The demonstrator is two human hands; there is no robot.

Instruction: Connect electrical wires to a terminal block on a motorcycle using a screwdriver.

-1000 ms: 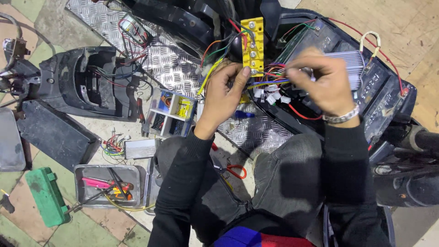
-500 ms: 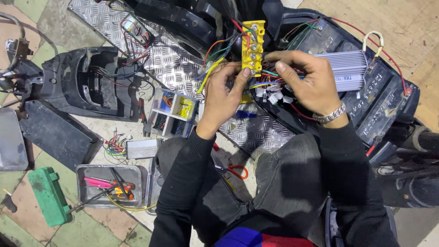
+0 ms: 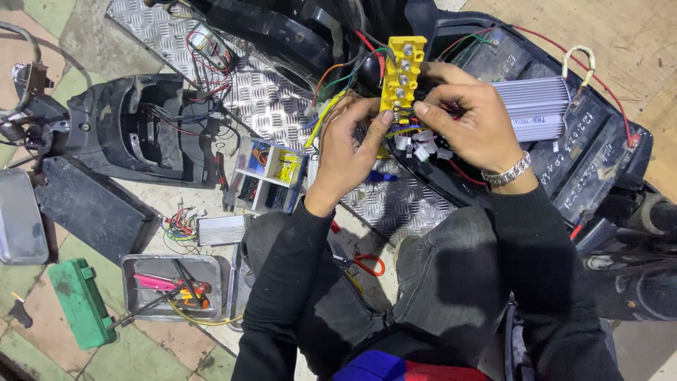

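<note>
A yellow terminal block (image 3: 402, 73) with metal screws stands upright amid coloured wires above a scooter's open compartment. My left hand (image 3: 349, 152) pinches its lower end from the left, thumb and fingers on the wires there. My right hand (image 3: 471, 125), with a metal bracelet at the wrist, grips the block's bottom from the right. Small white connectors (image 3: 422, 147) hang just under my fingers. A ribbed silver controller box (image 3: 536, 109) lies right behind my right hand.
A compartment box of small parts (image 3: 266, 175) sits on the checker plate (image 3: 268, 92). A black scooter panel (image 3: 141, 130), a second small silver controller (image 3: 221, 229), a metal tray with pliers (image 3: 169, 286) and a green case (image 3: 81, 302) lie left. Red-handled scissors (image 3: 368, 264) rest between my knees.
Both hands have come closer together around the bottom of the yellow block. My right hand moved left from the silver box toward the block.
</note>
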